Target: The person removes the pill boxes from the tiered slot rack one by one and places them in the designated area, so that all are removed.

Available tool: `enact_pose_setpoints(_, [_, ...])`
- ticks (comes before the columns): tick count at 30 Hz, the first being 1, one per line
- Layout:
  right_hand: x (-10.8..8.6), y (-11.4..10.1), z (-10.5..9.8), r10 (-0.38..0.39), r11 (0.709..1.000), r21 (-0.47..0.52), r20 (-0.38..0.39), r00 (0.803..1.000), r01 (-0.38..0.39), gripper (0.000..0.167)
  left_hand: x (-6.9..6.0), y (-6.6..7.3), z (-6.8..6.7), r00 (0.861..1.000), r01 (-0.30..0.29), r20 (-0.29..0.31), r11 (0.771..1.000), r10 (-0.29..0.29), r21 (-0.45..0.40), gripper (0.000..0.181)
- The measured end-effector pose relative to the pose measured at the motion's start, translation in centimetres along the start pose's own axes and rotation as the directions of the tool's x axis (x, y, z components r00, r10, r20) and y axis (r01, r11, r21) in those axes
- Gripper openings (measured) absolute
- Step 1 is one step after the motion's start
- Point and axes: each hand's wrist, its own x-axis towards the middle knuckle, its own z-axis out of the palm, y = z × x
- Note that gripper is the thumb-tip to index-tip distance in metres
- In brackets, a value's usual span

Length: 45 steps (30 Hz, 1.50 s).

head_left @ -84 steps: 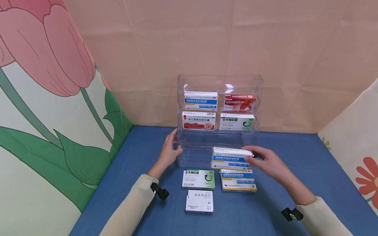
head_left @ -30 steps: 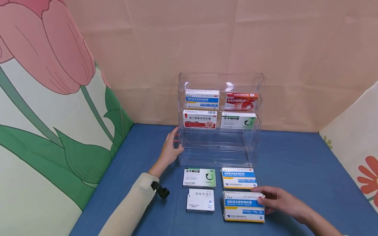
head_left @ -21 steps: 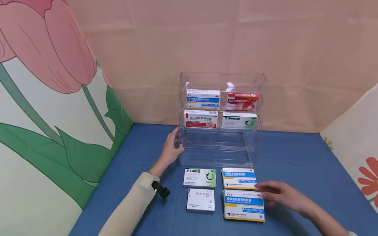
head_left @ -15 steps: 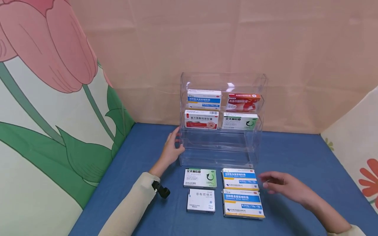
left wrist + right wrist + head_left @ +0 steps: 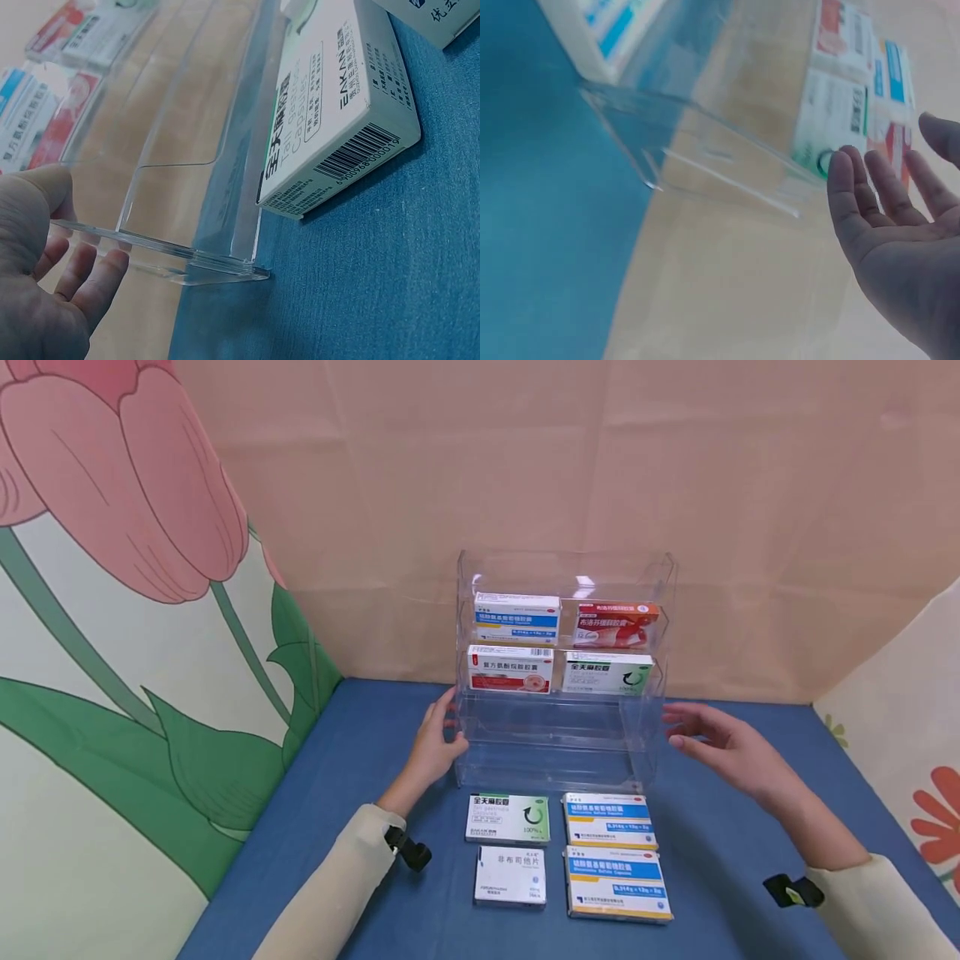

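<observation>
The transparent tiered rack stands upright. Upper loaded tier: blue-and-white carton left, red carton right. Lower loaded tier: red-and-white carton left, green-and-white carton right. Four further cartons lie flat in front, two by two.

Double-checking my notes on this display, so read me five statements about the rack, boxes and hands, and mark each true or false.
1. The left hand holds the clear rack by its side. True.
2. The right hand is gripping a box. False: the right hand is beside the rack and holds nothing.
3. Four boxes lie on the blue cloth in front of the rack. True.
4. The red box is on the rack's lowest tier. False: the red box is in the upper of the two rows of boxes.
5. On the rack, a red-and-white box sits below a blue-and-white box. True.
</observation>
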Motion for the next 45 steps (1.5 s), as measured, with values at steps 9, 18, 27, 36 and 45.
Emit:
enact_pose_setpoints(9, [4.4, -0.6, -1.7, -0.072, 0.997, 0.001, -0.134, 0.988, 0.073, 0.055, 0.0, -0.1, 0.0, 1.0, 0.009, 0.006, 1.0, -0.009, -0.008, 0.086])
enact_pose_setpoints(18, [7.2, -1.7, -2.1, -0.129, 0.992, -0.03, -0.153, 0.98, 0.125, 0.052, 0.0, -0.2, 0.0, 1.0, -0.017, -0.016, 1.0, 0.017, -0.022, 0.085])
enact_pose_setpoints(27, [8.2, -2.4, -2.0, -0.132, 0.987, -0.119, -0.18, 0.975, 0.112, 0.048, 0.1, -0.3, 0.2, 1.0, -0.016, -0.009, 1.0, 0.016, -0.015, 0.086])
enact_pose_setpoints(36, [9.2, -3.2, -1.2, -0.162, 0.972, -0.192, -0.122, 0.979, 0.137, 0.05, 0.3, -0.3, 0.3, 1.0, -0.022, -0.019, 1.0, 0.022, -0.013, 0.086])
enact_pose_setpoints(45, [10.4, -3.8, 0.2, -0.106, 0.94, -0.335, -0.109, 0.988, 0.064, 0.054, 0.0, -0.2, 0.3, 1.0, -0.002, -0.022, 1.0, 0.002, -0.019, 0.086])
